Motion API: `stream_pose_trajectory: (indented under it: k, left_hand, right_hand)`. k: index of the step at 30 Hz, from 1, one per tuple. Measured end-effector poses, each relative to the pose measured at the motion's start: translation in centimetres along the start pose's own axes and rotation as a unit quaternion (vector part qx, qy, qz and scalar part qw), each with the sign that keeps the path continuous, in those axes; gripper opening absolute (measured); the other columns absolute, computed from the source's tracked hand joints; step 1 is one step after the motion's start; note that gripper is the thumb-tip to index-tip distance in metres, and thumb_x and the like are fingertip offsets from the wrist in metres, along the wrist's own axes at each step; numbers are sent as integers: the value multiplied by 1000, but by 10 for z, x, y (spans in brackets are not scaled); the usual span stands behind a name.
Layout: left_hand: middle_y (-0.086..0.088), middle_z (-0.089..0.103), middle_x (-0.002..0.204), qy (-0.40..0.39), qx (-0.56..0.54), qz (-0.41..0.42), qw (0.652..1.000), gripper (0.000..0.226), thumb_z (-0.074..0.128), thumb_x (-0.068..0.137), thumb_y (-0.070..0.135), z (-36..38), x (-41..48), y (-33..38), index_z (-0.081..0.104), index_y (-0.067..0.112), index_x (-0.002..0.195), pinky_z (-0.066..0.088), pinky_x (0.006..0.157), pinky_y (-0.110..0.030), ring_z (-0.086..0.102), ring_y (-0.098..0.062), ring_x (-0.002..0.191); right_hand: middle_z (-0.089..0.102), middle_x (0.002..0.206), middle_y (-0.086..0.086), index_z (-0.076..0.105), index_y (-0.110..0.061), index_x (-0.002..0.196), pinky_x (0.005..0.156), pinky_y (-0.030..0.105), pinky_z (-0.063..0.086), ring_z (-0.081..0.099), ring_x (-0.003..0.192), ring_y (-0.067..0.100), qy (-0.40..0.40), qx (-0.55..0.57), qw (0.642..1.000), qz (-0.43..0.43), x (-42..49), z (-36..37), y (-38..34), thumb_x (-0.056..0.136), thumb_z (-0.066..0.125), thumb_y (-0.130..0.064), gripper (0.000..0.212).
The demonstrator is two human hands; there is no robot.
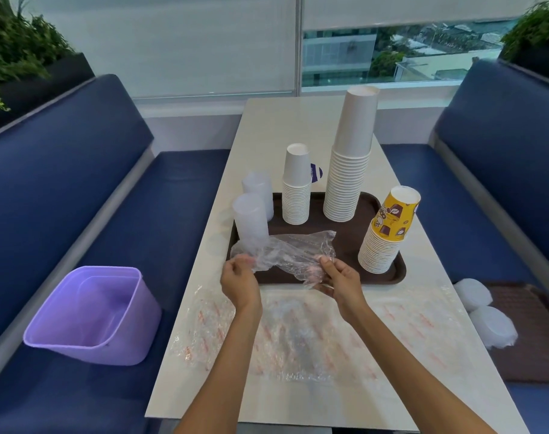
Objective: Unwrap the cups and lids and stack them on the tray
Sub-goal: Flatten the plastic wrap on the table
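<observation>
A dark brown tray lies on the white table. On it stand a tall stack of white paper cups, a shorter white stack and a leaning yellow printed stack. Two stacks of clear plastic cups stand at the tray's left end. Both hands hold a crumpled clear plastic wrapper over the tray's near edge. My left hand grips its left end and my right hand pinches its right end.
More clear wrappers with red print lie flat on the table in front of me. A purple bin sits on the left blue bench. On the right bench a second brown tray holds two stacks of white lids.
</observation>
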State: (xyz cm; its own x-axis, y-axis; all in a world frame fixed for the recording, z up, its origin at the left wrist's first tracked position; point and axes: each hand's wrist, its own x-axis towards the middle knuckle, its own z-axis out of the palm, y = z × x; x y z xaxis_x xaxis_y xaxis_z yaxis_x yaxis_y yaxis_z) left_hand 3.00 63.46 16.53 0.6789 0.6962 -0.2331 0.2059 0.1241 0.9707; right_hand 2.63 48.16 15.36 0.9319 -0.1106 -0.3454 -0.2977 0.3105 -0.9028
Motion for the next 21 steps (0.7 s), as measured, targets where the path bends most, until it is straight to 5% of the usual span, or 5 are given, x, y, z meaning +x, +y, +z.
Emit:
stream_pose_trajectory:
  k: [4,8,13,18,21]
  left_hand:
    - [-2,57,71,42,-67,9,997,26,41,96,11,-3,16,13,57,14,77,42,69,-26,52,-14,67]
    - [-4,55,78,36,-40,106,993,27,41,101,21,-12,33,9,58,13,82,41,65,-27,48,-17,71]
    - [6,47,58,-9,106,278,955,24,44,100,20,-45,36,-8,54,9,81,32,45,-13,40,-7,47]
    - [-4,58,63,-13,332,271,903,29,45,99,32,-74,47,-39,55,11,81,48,52,-36,55,-25,55]
    - [-6,64,86,-15,415,212,885,14,57,91,24,-78,45,-43,60,12,96,48,63,-34,56,-21,77]
  right_hand:
    - [66,75,5,68,-12,85,52,19,53,59,64,13,-15,-4,1000,11,1,-4,2,90,62,-13,8]
    - [70,68,-2,67,-13,84,54,19,53,64,61,8,-12,2,1000,27,6,-8,-1,90,63,-15,8]
    - [69,65,-5,64,-15,87,53,19,52,64,54,5,-12,15,999,27,19,-21,-13,95,55,-19,13]
    - [67,60,-7,65,-16,90,50,20,52,62,51,6,-24,-39,999,-18,25,-21,-17,97,52,-19,15]
    - [68,61,-10,64,-17,94,54,18,53,63,57,4,-64,-67,995,-44,24,-17,-21,98,49,-17,16]
